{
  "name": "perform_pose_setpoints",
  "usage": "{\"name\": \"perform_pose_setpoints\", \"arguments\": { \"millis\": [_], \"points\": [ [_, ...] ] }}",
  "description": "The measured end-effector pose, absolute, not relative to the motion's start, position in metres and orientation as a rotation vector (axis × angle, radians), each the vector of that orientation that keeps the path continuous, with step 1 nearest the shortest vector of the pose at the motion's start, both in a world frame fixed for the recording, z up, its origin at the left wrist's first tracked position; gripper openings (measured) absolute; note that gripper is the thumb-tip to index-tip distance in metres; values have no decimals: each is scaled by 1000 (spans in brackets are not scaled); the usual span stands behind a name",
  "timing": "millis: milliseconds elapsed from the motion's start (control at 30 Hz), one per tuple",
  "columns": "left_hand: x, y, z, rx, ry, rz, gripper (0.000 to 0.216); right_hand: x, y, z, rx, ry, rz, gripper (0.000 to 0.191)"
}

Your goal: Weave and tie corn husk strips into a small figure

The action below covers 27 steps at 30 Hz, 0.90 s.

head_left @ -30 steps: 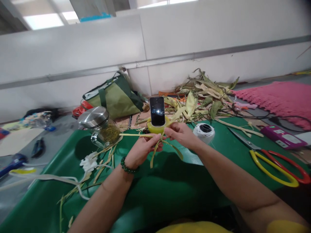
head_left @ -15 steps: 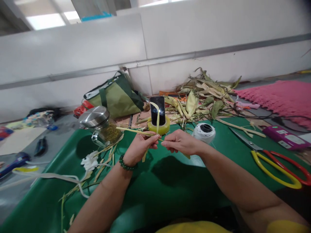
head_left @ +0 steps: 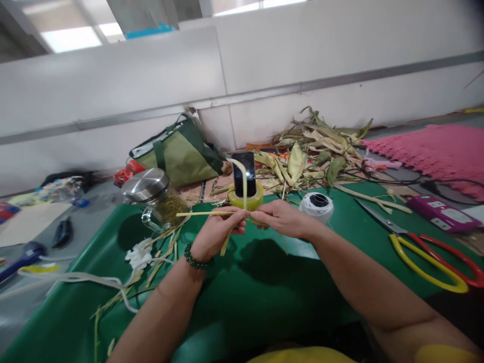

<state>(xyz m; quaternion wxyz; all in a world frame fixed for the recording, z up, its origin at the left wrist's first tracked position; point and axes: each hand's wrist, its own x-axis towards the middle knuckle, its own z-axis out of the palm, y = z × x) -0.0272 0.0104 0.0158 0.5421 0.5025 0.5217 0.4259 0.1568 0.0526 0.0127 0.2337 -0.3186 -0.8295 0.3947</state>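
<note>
Pale yellow-green husk strips (head_left: 245, 184) meet between my two hands above the green mat. One strip arcs upward in front of the phone, another sticks out left toward the glass jar, and a short end hangs below. My left hand (head_left: 223, 226), with a green bead bracelet (head_left: 195, 257) at its wrist, pinches the strips where they cross. My right hand (head_left: 278, 218) is closed on the strips just right of that crossing, its fingertips almost touching the left ones. The exact crossing is partly hidden by my fingers.
Behind my hands a phone (head_left: 244, 172) leans in a yellow tape roll (head_left: 232, 194). A lidded glass jar (head_left: 170, 206) stands left. White twine (head_left: 315, 209) and large scissors (head_left: 401, 233) lie right on the green mat (head_left: 227, 322). Dry husks (head_left: 321, 141) pile up at the back.
My right hand has shifted slightly left and up, closer to my left hand at the crossing. The left-pointing strip has swung lower at its free end.
</note>
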Motion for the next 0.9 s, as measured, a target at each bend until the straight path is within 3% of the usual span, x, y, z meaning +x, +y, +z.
{"name": "perform_pose_setpoints", "arguments": {
  "millis": [100,400,733,900],
  "points": [
    [-22,8,16,1258,1292,981,33,153,54,8,-855,-2036,991,33],
    [-17,4,21,1254,1316,926,22,142,48,2,-834,-1529,1261,34],
    [-21,7,11,1331,1234,903,26,141,51,0,-918,-1475,1257,40],
    [-20,11,9,1084,1203,929,36,152,59,7,-1103,-1790,1311,53]
  ]
}}
